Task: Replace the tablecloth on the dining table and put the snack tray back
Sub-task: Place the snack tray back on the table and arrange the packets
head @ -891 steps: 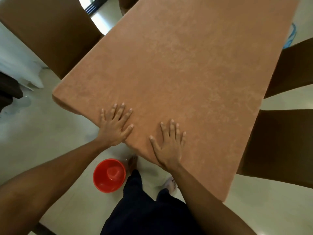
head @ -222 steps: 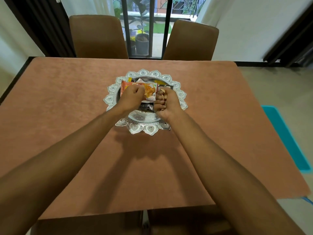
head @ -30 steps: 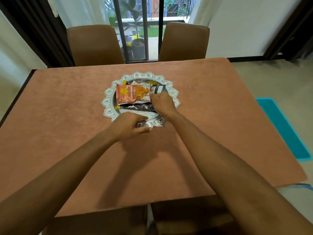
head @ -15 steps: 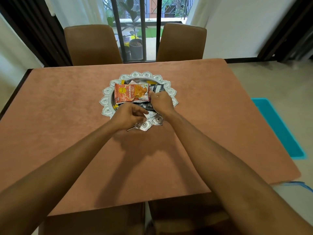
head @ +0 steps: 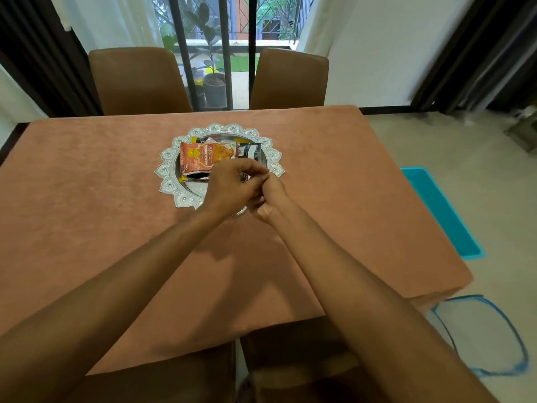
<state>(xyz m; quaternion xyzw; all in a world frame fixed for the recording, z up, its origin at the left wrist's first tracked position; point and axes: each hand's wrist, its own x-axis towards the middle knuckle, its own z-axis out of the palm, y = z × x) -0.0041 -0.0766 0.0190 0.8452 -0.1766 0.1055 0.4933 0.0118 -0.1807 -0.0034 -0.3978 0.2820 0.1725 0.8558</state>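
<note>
Two chair backs (head: 290,356) sit tucked under the near edge of the table (head: 87,228), side by side. The table wears a smooth terracotta cloth (head: 334,199) that hangs over the near and right edges. Two bare forearms reach from the near edge toward the middle.

The left hand (head: 229,190) and right hand (head: 266,199) meet over the near right part of the tray (head: 168,170), touching each other. The left hand's fingers are curled with the tips pinched together; the right hand's fingers are curled as well. Whether either hand pinches anything is hidden between the fingers, so I cannot tell.

The tray is silver with a scalloped rim and rests on the cloth about midway between the left and right edges, nearer the far edge than the near one. In it lies an orange packet (head: 203,157), with a dark packet (head: 250,151) just beside it on the right and the edge of another dark wrapper under the orange one.

Right of the table, on the floor, lies a teal mat (head: 438,207), and nearer, a blue-edged white one (head: 482,335). Beyond the far edge stand two more chairs (head: 136,80), then a barred window (head: 215,48) with potted plants outside.
</note>
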